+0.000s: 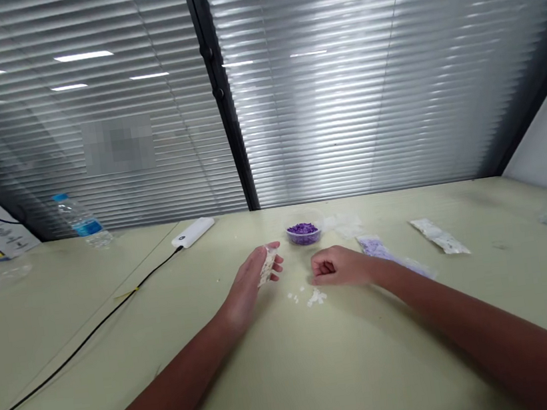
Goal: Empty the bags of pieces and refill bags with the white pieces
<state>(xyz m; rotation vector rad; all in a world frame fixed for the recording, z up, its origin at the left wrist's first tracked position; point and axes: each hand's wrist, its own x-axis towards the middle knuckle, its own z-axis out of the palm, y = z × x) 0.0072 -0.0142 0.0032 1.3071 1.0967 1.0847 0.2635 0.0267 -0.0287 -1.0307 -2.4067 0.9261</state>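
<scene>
Table [122,359]; left hand [247,289] holds packet [268,266]; right hand [337,267] beside white flakes [316,297].

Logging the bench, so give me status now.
Left hand pinching plastic packet. Right hand curled, beside white flakes. Purple bowl farther ahead.

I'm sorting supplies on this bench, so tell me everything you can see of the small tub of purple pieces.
The small tub is round, shallow and looks like clear plastic. It stands upright on the pale green table, heaped with small purple pieces. It sits beyond and between the left hand and the right hand, and neither touches it.
</scene>
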